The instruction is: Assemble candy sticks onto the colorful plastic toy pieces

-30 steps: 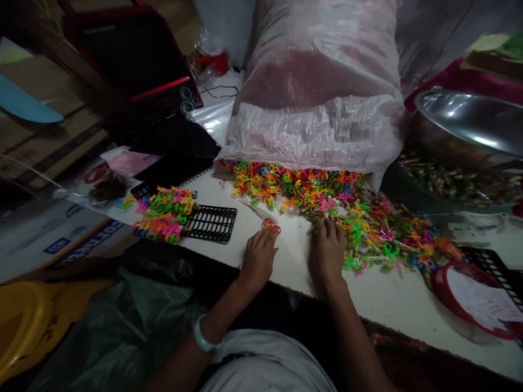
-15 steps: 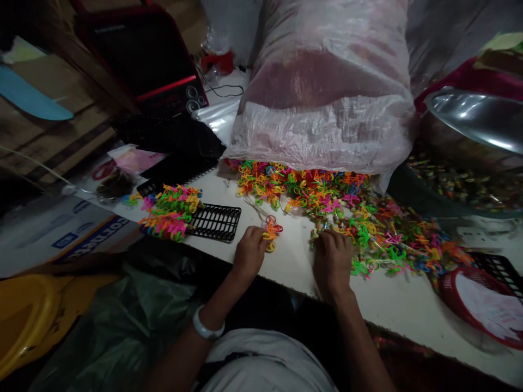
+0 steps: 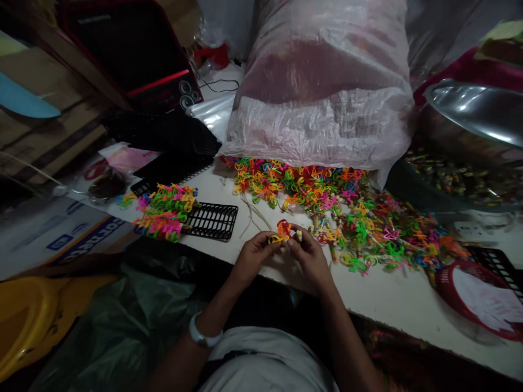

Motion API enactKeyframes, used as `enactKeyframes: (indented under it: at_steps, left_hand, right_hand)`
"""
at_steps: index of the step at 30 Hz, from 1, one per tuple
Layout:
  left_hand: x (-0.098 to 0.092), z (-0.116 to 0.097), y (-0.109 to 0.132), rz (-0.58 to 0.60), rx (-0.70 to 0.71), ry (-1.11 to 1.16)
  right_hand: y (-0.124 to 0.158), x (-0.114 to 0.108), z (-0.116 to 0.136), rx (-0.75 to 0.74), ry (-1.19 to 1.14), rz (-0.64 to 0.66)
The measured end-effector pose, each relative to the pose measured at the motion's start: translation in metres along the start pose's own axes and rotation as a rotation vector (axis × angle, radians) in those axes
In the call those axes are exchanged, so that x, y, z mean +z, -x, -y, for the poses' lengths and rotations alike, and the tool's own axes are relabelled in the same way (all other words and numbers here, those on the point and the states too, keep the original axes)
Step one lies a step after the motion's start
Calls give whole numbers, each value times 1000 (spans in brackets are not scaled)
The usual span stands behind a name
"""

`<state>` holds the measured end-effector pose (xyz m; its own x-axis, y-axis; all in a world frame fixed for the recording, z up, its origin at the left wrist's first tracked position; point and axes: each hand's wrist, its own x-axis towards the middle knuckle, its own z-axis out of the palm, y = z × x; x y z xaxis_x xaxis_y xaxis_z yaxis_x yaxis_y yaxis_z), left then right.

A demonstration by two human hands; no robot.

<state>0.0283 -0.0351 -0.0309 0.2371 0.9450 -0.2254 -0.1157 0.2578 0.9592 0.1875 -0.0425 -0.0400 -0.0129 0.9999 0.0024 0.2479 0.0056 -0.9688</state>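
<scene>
My left hand point(image 3: 253, 255) and my right hand point(image 3: 308, 256) meet above the white table's near edge point(image 3: 384, 298). Both pinch a small cluster of orange and yellow plastic rings point(image 3: 281, 231) held between the fingertips. A small pale piece point(image 3: 299, 234) shows at my right fingertips. Just beyond my hands lies a wide heap of neon plastic rings point(image 3: 347, 212), spread across the table to the right. A thin white string point(image 3: 254, 214) runs from the heap toward my hands.
A big clear plastic sack point(image 3: 322, 92) lies behind the heap. A black grid tray point(image 3: 212, 220) holds stacked coloured rings point(image 3: 165, 212) at left. A red basket point(image 3: 478, 296) sits at right, a metal bowl point(image 3: 474, 111) above it, a dark speaker point(image 3: 139, 60) at back left.
My right hand left the heap and came to the middle. My left hand lifted its ring cluster off the table, and both hands now hold it together.
</scene>
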Motion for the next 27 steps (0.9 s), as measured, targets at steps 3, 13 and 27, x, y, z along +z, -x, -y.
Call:
enactKeyframes:
  at_steps: [3, 13, 27]
  left_hand:
    - [-2, 5, 1, 0, -32, 107]
    - [-24, -13, -4, 158, 75, -178]
    - [-36, -14, -5, 194, 167, -330]
  right_hand:
    - [-1, 2, -4, 100, -147, 24]
    - [1, -11, 3, 208, -269, 112]
    - [5, -4, -6, 424, -670, 236]
